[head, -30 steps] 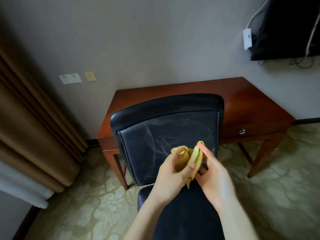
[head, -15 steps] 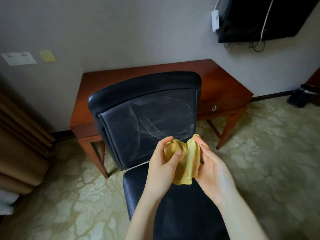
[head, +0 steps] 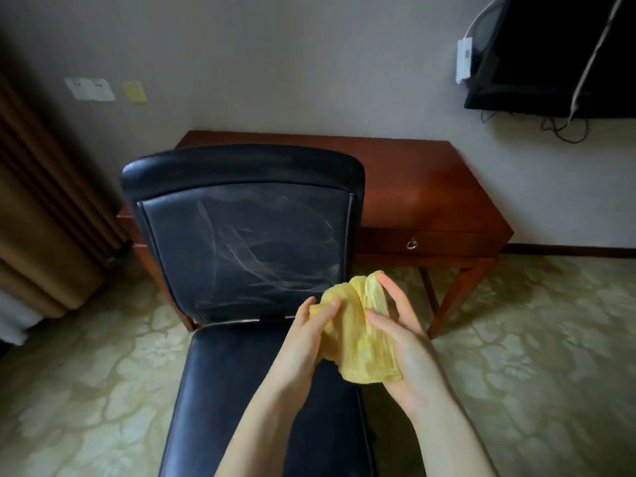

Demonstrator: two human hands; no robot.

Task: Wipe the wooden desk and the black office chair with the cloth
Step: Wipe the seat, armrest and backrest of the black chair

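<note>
My left hand (head: 303, 342) and right hand (head: 406, 346) both pinching the bunched yellow cloth (head: 358, 335) above the black chair (head: 247, 242) seat, streaked backrest, wooden desk (head: 430, 187) behind, its drawer (head: 423, 244) closed

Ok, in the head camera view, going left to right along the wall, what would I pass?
Brown curtain → white wall socket plate → small yellow square plate → white adapter box → black wall-mounted television.

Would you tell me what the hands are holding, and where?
Both grip the yellow cloth: left hand at its left edge, right hand along its right side.
</note>
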